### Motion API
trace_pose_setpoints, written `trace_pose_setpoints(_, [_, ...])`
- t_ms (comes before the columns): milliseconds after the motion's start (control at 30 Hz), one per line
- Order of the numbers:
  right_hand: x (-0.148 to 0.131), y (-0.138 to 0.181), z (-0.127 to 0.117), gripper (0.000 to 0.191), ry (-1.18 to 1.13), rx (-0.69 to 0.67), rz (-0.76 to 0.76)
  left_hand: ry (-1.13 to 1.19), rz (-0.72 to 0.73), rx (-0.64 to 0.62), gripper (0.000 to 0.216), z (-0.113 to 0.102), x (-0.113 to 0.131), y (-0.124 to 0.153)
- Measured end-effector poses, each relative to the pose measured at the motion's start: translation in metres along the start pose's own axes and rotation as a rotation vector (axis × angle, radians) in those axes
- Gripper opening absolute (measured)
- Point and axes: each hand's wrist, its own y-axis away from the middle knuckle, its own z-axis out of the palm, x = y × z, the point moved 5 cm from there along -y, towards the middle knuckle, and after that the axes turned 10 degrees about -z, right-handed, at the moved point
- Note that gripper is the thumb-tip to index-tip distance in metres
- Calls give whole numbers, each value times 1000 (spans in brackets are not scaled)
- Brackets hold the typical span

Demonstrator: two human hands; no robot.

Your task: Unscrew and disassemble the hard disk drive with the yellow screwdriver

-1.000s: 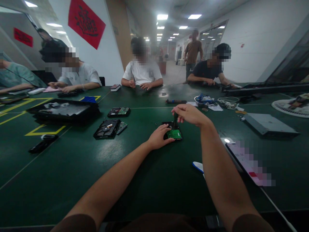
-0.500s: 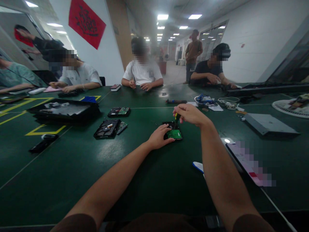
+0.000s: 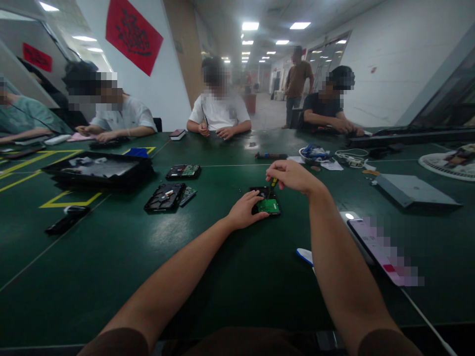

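Hard drive (image 3: 265, 200) lies flat on the green table (image 3: 111, 257), board side up, green circuit board (image 3: 269, 206) showing. Left hand (image 3: 245, 210) rests on its near-left edge, fingers spread, pinning it down. Right hand (image 3: 293, 176) hovers above, grip closed on a small screwdriver (image 3: 272, 185), tip down at the drive. Two more drives (image 3: 165, 197) lie well to the left.

Probably workshop — hard drives (image 3: 165, 197), table (image 3: 111, 257).
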Motion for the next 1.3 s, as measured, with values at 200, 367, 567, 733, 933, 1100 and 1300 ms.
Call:
trace_pose_setpoints(200, [-4,0,2,30,-4,-54,-58,-1,0,5,74,1,0,0])
trace_pose_setpoints(367, [1,-3,-5,26,158,30,-83,8,2,9,73,3,-2,0])
trace_pose_setpoints(567, [-2,-1,1,29,42,-14,-47,7,7,20,73,1,-2,0])
trace_pose_setpoints(733, [-3,0,4,32,-41,-53,-47,8,-3,4,72,0,-1,0])
trace_pose_setpoints(933, [1,0,-3,22,137,-2,-56,17,-18,1,73,1,-2,0])
trace_pose_setpoints(1100, [-2,0,-2,18,237,-2,-39,7,-11,-1,71,-1,1,1])
trace_pose_setpoints(1300, [-5,1,-1,18,260,-22,-41,-10,1,-4,71,-3,5,2])
